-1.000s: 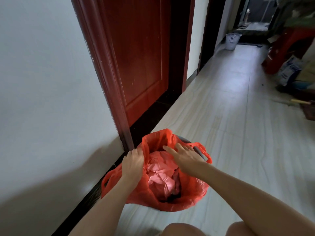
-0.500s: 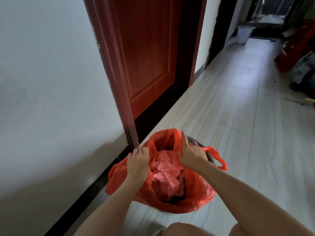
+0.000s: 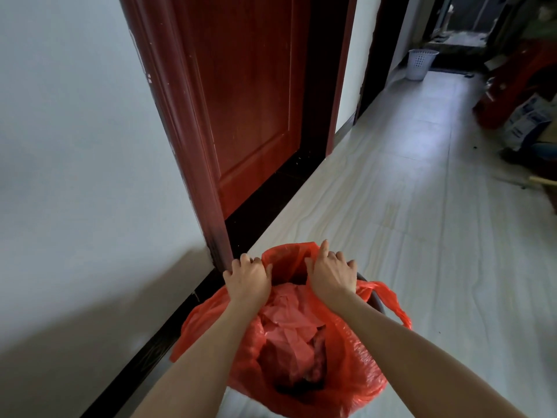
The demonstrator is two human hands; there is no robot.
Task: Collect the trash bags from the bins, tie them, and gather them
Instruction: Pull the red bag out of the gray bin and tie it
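Note:
A red plastic trash bag (image 3: 358,366) lines a dark bin (image 3: 377,300) on the floor by the wall, and only a sliver of the bin's rim shows at the right. Crumpled pink waste (image 3: 289,321) fills the bag. My left hand (image 3: 248,279) grips the bag's far left rim with curled fingers. My right hand (image 3: 331,273) holds the far rim beside it, fingers curled over the plastic. One bag handle (image 3: 394,303) hangs loose at the right.
A red-brown door (image 3: 250,101) and its frame stand just beyond the bin, against a white wall (image 3: 75,176). A pale tiled corridor (image 3: 407,191) runs ahead. A white basket (image 3: 420,64) stands at its far end. Boxes and clutter (image 3: 527,122) line the right side.
Both hands have slid forward along the bag's rim to its far edge. My right hand went from resting flat over the opening to holding the rim. The view tilted down slightly.

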